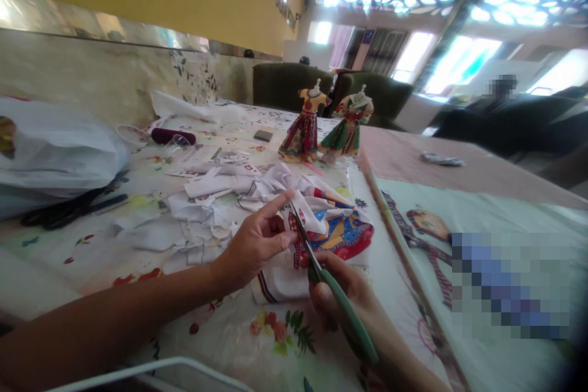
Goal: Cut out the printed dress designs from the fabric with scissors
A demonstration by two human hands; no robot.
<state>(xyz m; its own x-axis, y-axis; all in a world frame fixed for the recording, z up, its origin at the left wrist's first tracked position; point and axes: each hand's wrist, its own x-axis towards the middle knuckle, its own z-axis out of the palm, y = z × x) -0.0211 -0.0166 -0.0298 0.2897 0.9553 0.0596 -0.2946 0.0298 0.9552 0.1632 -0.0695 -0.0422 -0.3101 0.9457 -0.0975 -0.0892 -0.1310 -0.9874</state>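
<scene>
Green-handled scissors (331,286), one pair: gripped in your right hand (361,294), blades angled away from you, lying against the cloth beside your left hand (260,236). Printed cloth (337,229), white with blue, yellow and red figures: just right of your left hand, whose thumb and fingers draw in narrowly on its edge. Judged light, limp, apt to fold; best held taut by the margin near the blades, fingertips clear. White scraps (197,220), crumpled heap: beyond and left of your left hand, close enough to tangle. Two small dresses (302,128), upright: farther beyond both hands, out of the way. White plastic bag (64,153): well left of your left hand. Patterned strips (438,257): right of your right hand.
</scene>
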